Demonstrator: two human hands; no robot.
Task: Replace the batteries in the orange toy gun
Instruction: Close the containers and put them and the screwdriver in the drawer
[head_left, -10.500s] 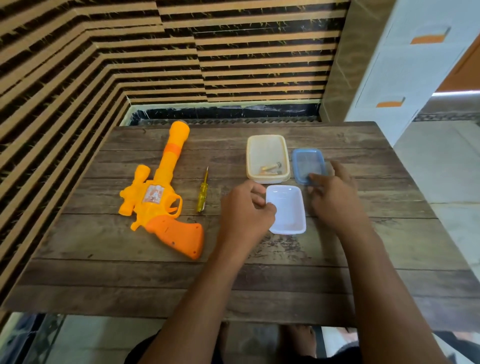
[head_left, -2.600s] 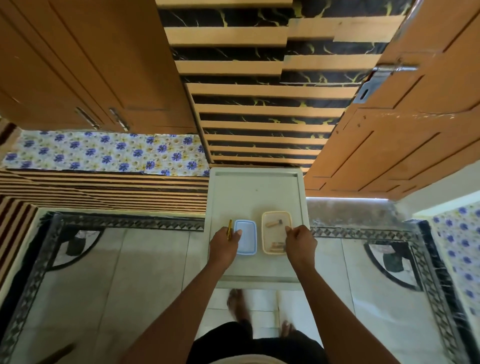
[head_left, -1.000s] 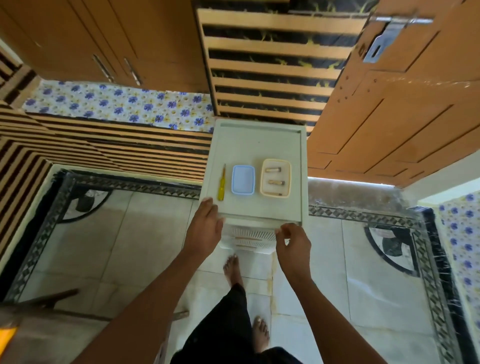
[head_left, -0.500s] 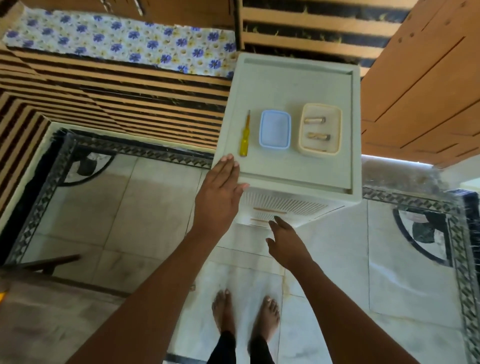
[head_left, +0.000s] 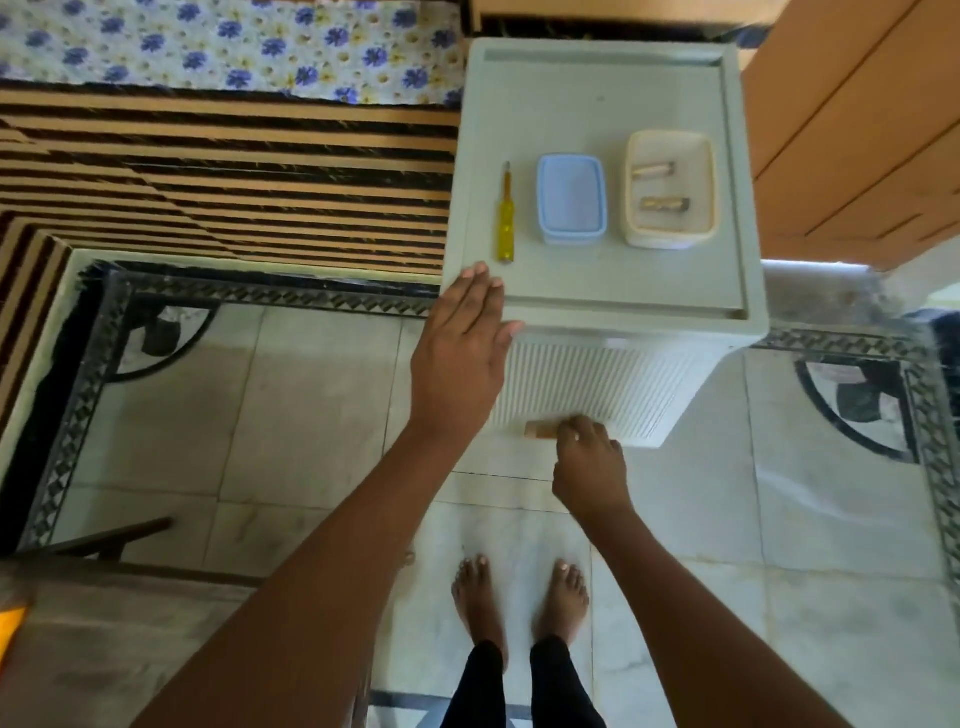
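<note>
A person stands barefoot on a pale tiled floor (head_left: 311, 405) in front of a white plastic drawer cabinet (head_left: 597, 283), seen from above

The left hand (head_left: 460, 358) lies flat over the front left corner of the cabinet's top surface, fingers straight and close together, thumb out to the side along the front edge. It holds nothing

The right hand (head_left: 589, 467) is lower, at the ribbed drawer front (head_left: 597, 384). Its fingers are curled, and the fingertips pinch the right end of the small orange-brown drawer handle (head_left: 540, 430)

Three things lie in a row on the top surface. On the left is a screwdriver (head_left: 505, 223) with a yellow handle, its tip pointing away from the person, just beyond the left fingertips. In the middle sits a blue lidded container (head_left: 571, 200). On the right is an open cream container (head_left: 670, 236), just beside the blue one, with two batteries (head_left: 653, 170) lying crosswise in it, apart from each other

An orange sliver (head_left: 10, 629) shows at the far left edge of the view, well apart from the cabinet; too little of it shows to tell whether it is the toy gun

Wooden doors (head_left: 857, 130) stand to the right of the cabinet, and a striped wall (head_left: 208, 171) runs to its left
</note>
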